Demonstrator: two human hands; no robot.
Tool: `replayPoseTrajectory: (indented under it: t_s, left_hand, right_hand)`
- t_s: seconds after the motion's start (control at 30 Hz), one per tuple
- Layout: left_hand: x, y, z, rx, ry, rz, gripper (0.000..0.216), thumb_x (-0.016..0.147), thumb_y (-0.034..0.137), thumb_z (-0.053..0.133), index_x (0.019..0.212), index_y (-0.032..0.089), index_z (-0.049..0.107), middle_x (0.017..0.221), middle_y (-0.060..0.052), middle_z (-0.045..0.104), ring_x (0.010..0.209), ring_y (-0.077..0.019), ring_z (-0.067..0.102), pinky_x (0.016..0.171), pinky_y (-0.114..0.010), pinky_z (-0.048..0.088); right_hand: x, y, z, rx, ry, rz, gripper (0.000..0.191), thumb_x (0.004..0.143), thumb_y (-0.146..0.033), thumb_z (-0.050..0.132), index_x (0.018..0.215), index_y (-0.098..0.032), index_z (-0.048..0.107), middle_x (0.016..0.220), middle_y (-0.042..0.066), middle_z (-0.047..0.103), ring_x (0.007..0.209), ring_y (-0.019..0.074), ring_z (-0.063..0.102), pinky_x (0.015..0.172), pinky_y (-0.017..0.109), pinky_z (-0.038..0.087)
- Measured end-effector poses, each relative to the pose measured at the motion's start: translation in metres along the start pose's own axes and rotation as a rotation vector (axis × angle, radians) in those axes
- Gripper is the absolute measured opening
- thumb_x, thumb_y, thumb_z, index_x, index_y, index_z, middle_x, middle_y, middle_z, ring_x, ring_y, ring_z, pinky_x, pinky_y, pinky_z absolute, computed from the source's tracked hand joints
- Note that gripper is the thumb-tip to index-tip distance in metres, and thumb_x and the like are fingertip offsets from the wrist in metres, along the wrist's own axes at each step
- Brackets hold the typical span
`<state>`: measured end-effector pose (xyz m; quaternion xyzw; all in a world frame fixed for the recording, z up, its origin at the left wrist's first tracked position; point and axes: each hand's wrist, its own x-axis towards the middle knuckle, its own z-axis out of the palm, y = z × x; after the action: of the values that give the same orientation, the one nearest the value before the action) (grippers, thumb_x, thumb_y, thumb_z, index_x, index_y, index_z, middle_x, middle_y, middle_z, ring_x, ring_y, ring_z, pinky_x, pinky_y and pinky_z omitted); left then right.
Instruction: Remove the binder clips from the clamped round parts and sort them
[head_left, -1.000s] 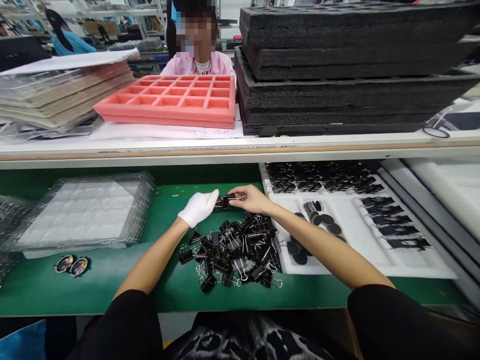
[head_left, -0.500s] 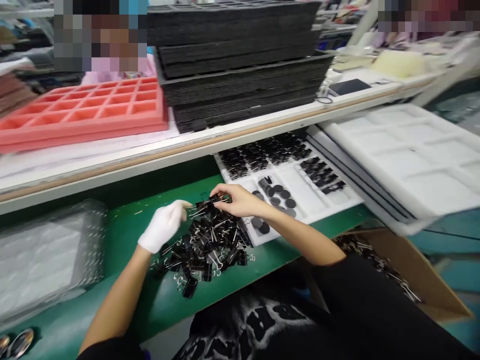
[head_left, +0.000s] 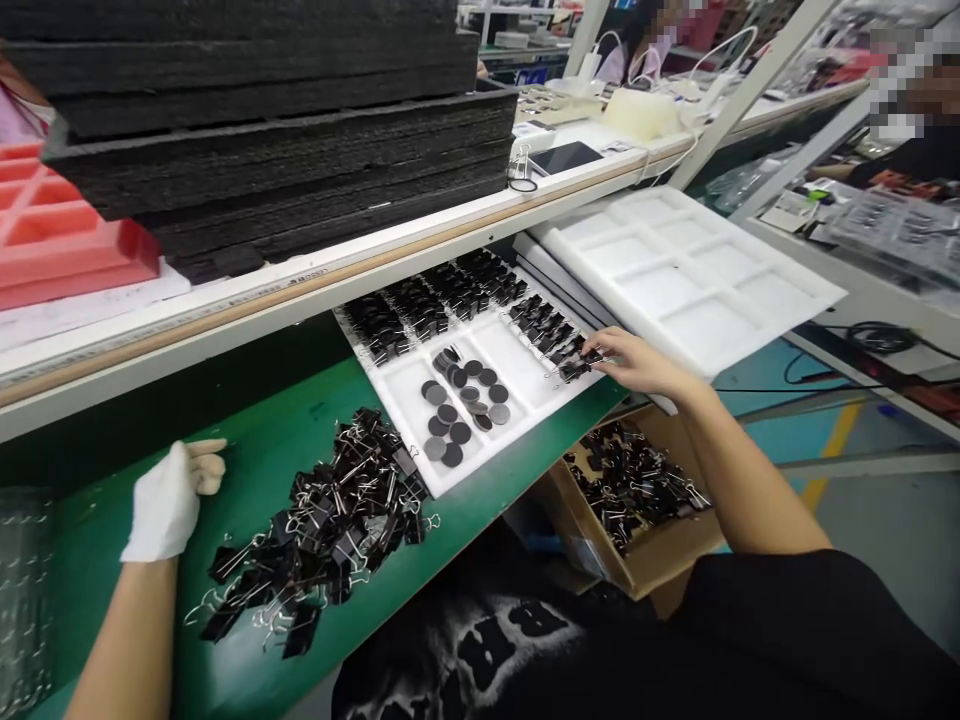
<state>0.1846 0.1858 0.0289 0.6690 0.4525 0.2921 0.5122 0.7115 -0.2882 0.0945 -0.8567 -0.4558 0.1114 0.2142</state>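
Observation:
My right hand (head_left: 634,362) is at the right edge of the white foam tray (head_left: 504,345). Its fingers are pinched on a black binder clip (head_left: 576,368) at the near end of a row of clips. In a white glove, my left hand (head_left: 166,500) hovers over the green worktop, left of the heap of binder clips (head_left: 330,520). That hand holds nothing, its index finger stretched out and the others loosely bent. More clips fill the tray's far compartments, and dark round discs (head_left: 459,432) lie in two nearer ones.
A cardboard box (head_left: 637,500) of binder clips stands below the worktop's front edge. White foam trays (head_left: 697,265) are stacked at the right. On the shelf sit black foam sheets (head_left: 300,150) and a red foam tray (head_left: 67,230). Clear plastic trays (head_left: 22,600) lie far left.
My right hand has gone from the clip heap to the tray's right side. My left hand has drawn away from the heap to the left. The view has turned right.

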Motion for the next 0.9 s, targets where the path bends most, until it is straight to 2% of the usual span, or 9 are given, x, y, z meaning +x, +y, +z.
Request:
replayPoseTrajectory:
  t_s: [0.13, 0.23, 0.37, 0.47, 0.6, 0.7, 0.8, 0.9]
  left_hand:
    - [-0.001, 0.006, 0.003, 0.012, 0.015, -0.013, 0.055, 0.084, 0.083, 0.061, 0.087, 0.029, 0.073, 0.070, 0.004, 0.069, 0.061, -0.0152, 0.053, 0.050, -0.028, 0.041]
    - [-0.002, 0.008, 0.003, 0.004, 0.023, -0.028, 0.047, 0.085, 0.077, 0.064, 0.086, 0.030, 0.073, 0.071, 0.006, 0.071, 0.063, -0.0164, 0.053, 0.052, -0.030, 0.043]
    - [-0.005, 0.010, 0.004, -0.014, 0.005, -0.030, 0.027, 0.082, 0.062, 0.071, 0.084, 0.036, 0.075, 0.073, 0.011, 0.074, 0.065, -0.0207, 0.054, 0.052, -0.036, 0.043]
    - [-0.007, 0.010, 0.007, -0.022, 0.041, 0.016, 0.035, 0.086, 0.068, 0.066, 0.082, 0.035, 0.075, 0.071, 0.009, 0.071, 0.062, -0.0186, 0.053, 0.052, -0.034, 0.043]
    - [-0.006, 0.004, 0.007, -0.020, 0.070, 0.035, 0.047, 0.089, 0.074, 0.062, 0.082, 0.029, 0.074, 0.070, 0.006, 0.069, 0.062, -0.0155, 0.055, 0.052, -0.030, 0.045]
    - [-0.003, 0.000, 0.006, -0.037, 0.076, 0.019, 0.051, 0.088, 0.076, 0.062, 0.086, 0.025, 0.072, 0.067, 0.006, 0.067, 0.059, -0.0135, 0.054, 0.053, -0.029, 0.043]
    - [-0.001, -0.004, 0.003, -0.105, 0.091, 0.015, 0.054, 0.087, 0.075, 0.064, 0.091, 0.022, 0.071, 0.065, 0.005, 0.065, 0.058, -0.0131, 0.053, 0.054, -0.028, 0.042]
    - [-0.005, -0.011, -0.003, -0.210, 0.089, 0.026, 0.057, 0.086, 0.073, 0.067, 0.097, 0.017, 0.070, 0.065, 0.003, 0.064, 0.058, -0.0120, 0.054, 0.056, -0.027, 0.042]
  right_hand:
    - [-0.003, 0.032, 0.017, -0.130, 0.076, 0.024, 0.029, 0.089, -0.019, 0.055, 0.114, -0.023, 0.070, 0.129, 0.017, 0.064, 0.127, 0.0320, 0.065, 0.116, 0.049, 0.051]
    - [0.000, 0.045, 0.026, -0.233, 0.094, 0.040, 0.037, 0.089, -0.012, 0.050, 0.120, -0.022, 0.069, 0.136, 0.019, 0.060, 0.131, 0.0331, 0.063, 0.116, 0.050, 0.052]
    - [0.006, 0.056, 0.035, -0.307, 0.071, 0.040, 0.043, 0.087, -0.009, 0.050, 0.122, -0.021, 0.071, 0.139, 0.020, 0.061, 0.126, 0.0349, 0.066, 0.108, 0.051, 0.057]
    - [0.002, 0.051, 0.040, -0.296, 0.084, 0.045, 0.047, 0.085, -0.007, 0.049, 0.126, -0.020, 0.069, 0.136, 0.020, 0.066, 0.126, 0.0347, 0.067, 0.112, 0.052, 0.055]
    - [-0.017, 0.011, 0.040, -0.352, 0.199, 0.113, 0.053, 0.089, -0.009, 0.045, 0.140, -0.010, 0.059, 0.141, 0.027, 0.061, 0.131, 0.0403, 0.062, 0.110, 0.056, 0.055]
    - [-0.018, -0.039, 0.046, -0.362, 0.258, 0.059, 0.048, 0.096, -0.014, 0.040, 0.140, -0.015, 0.060, 0.142, 0.025, 0.061, 0.131, 0.0407, 0.062, 0.106, 0.057, 0.056]
    - [0.013, -0.087, 0.066, -0.195, 0.167, -0.173, 0.040, 0.104, -0.027, 0.041, 0.137, -0.020, 0.065, 0.141, 0.018, 0.066, 0.130, 0.0352, 0.064, 0.113, 0.055, 0.053]
    - [0.063, -0.118, 0.100, -0.048, 0.033, -0.316, 0.047, 0.106, -0.037, 0.043, 0.146, -0.017, 0.059, 0.150, 0.018, 0.062, 0.138, 0.0335, 0.060, 0.119, 0.053, 0.048]
